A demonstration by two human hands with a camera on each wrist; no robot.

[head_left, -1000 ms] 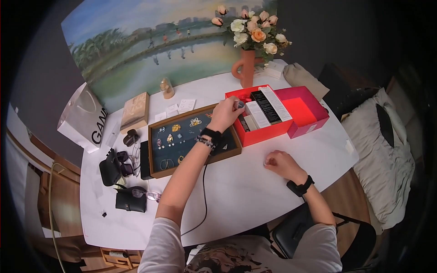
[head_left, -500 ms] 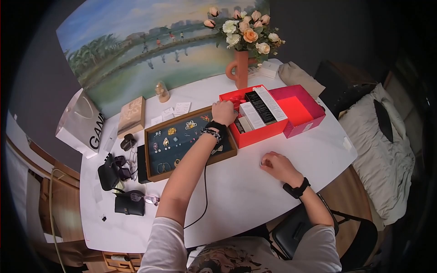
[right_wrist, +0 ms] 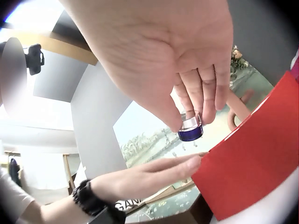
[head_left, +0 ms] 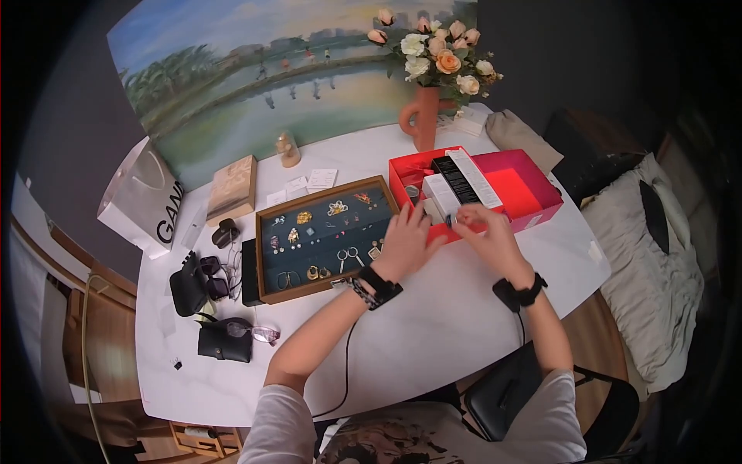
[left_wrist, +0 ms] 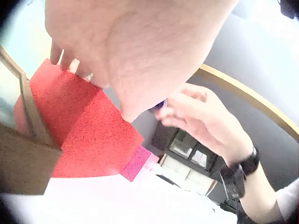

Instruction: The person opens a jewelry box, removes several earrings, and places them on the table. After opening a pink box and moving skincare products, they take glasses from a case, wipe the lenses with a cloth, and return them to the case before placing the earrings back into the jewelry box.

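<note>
A small round jar with a dark-blue base and clear top — pinched between the right hand's thumb and fingers — is beside an open red cardboard box, mostly at twelve o'clock. At eight, the left hand's nearly straight fingers reach its rim; contact is unclear. A wooden-framed jewellery tray lies at nine.

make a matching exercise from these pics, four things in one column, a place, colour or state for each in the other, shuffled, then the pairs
1. small container
2. flowers
3. paper bag
4. jewellery tray

A. white with black letters
B. brown-framed, dark inside
C. pinched in the right hand
D. in the vase

Pairs: 1-C; 2-D; 3-A; 4-B
</note>
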